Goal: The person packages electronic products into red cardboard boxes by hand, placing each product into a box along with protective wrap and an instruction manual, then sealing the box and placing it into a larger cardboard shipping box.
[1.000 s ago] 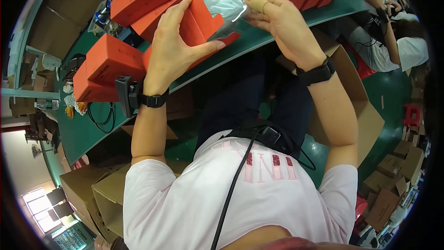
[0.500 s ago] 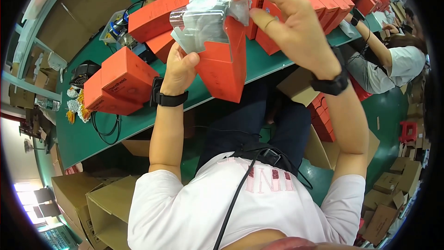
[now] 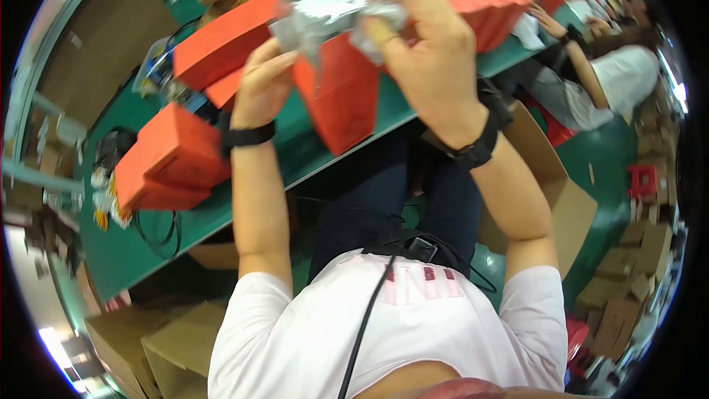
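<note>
Above the green bench [image 3: 310,166], the right hand [image 3: 432,66] pinches a crinkled clear bag [image 3: 329,15] lying crosswise over the open top of an upright orange box [image 3: 340,92], which the left hand [image 3: 262,89] grips from its left side.
</note>
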### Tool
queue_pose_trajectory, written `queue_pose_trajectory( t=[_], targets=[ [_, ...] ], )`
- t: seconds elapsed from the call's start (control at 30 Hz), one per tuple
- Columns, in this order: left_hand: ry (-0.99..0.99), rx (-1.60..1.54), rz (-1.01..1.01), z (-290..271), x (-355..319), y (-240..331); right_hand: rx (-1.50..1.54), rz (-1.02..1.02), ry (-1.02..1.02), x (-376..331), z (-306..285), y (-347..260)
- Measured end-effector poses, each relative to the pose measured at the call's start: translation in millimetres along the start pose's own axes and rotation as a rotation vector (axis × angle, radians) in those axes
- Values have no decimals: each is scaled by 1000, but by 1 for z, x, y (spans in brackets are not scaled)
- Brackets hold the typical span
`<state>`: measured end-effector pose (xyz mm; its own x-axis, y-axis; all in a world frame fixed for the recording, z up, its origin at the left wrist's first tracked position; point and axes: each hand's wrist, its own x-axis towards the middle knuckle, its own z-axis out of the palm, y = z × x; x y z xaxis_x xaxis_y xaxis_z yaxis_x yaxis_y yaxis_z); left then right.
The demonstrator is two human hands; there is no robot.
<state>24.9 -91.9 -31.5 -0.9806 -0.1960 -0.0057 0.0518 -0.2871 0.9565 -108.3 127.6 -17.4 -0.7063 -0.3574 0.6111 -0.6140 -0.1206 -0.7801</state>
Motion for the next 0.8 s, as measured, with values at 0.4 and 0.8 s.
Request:
queue_pose_trajectory(
  t=[0.4,0.8],
  targets=[
    [543,1430,1023,78,-50,1,-113,-88,-22,-8,5,-13],
    [443,1268,480,119,-9,-23,-276,-43,-35,-26,-28,-6]
  ],
)
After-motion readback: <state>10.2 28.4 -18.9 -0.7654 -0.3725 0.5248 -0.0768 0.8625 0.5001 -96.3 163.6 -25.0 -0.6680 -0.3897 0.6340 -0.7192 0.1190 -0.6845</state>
